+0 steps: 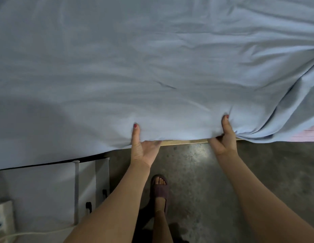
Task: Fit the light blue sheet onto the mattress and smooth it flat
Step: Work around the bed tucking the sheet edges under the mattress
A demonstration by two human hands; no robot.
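We are tucking the light blue cotton sheet (152,67), draped over the mattress, both grips clamped on its near hem: left hand (144,146), right hand (224,137). Next, probably pulling the loose right corner under.

Dim, soft; edges perhaps slightly warped.

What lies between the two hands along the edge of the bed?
In the head view, between the left hand and right hand runs the sheet's hem, with a strip of wooden bed frame showing just below it.
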